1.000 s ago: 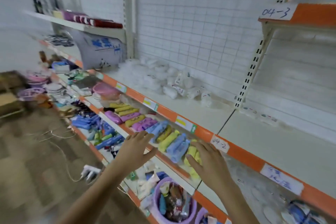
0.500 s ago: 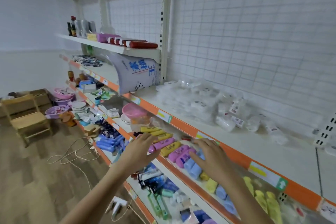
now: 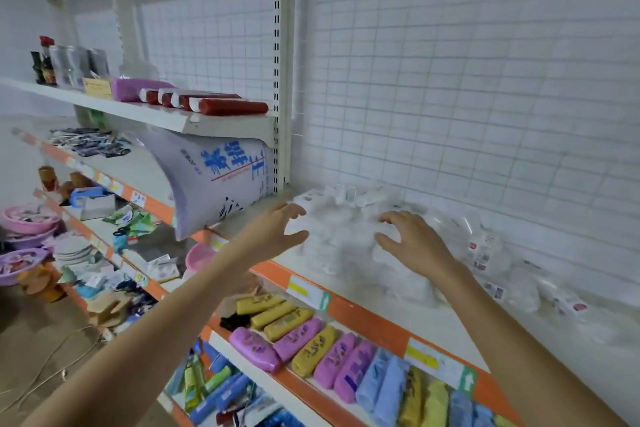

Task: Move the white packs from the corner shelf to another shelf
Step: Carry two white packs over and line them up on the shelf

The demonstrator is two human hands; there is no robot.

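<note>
A heap of white packs (image 3: 341, 232) lies in the corner of the middle shelf (image 3: 374, 321), against the upright post and the white grid back wall. More clear-wrapped packs with small labels (image 3: 485, 250) trail off to the right along the same shelf. My left hand (image 3: 277, 229) reaches over the shelf edge at the left side of the heap, fingers spread and slightly curved, holding nothing. My right hand (image 3: 412, 241) hovers over the right side of the heap, fingers spread, and I cannot tell whether it touches the packs.
A large white sack with blue writing (image 3: 211, 177) leans just left of the post. Red tubes (image 3: 221, 106) lie on the upper left shelf. Coloured pouches (image 3: 311, 347) fill the shelf below. Bowls and plates (image 3: 31, 222) crowd the lower left shelves.
Both hands have risen from in front of the lower shelf up to the heap of white packs. The view has swung left and moved closer to the corner.
</note>
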